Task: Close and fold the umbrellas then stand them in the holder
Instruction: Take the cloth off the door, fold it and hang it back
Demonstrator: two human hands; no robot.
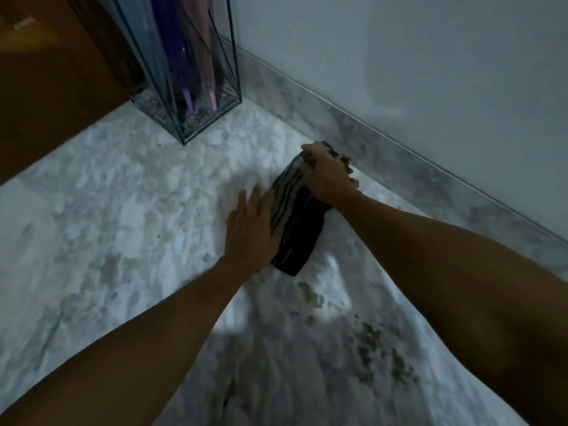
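Standing at about eleven o'clock in the head view, the clear holder [184, 72] sits in the corner beside a brown door [46, 87], with two closed umbrellas inside: a purple one [172, 41] and a pink one [203, 50], tips down on its base. Toward the centre, the left hand [250, 229] lies with fingers straight and flat, pressing against the left edge of a dark striped umbrella [295, 216] that lies collapsed on the marble floor [107, 195]. At roughly one o'clock from that hand, the right hand [330, 176] curls over the umbrella's far end and grips it; what it clutches there, strap or bunched cloth, is too blurred to say. Farther right, the white wall [399, 56] and its marble skirting [368, 130] run close past the umbrella.

The step in hand looks to be the folding. To do it well, the person would probably keep the flat left palm pinning the folds while the right hand turns the bundle tight, so the cloth wraps evenly before the strap is fastened. A slack wrap would likely spring apart on lifting toward the holder at eleven o'clock.
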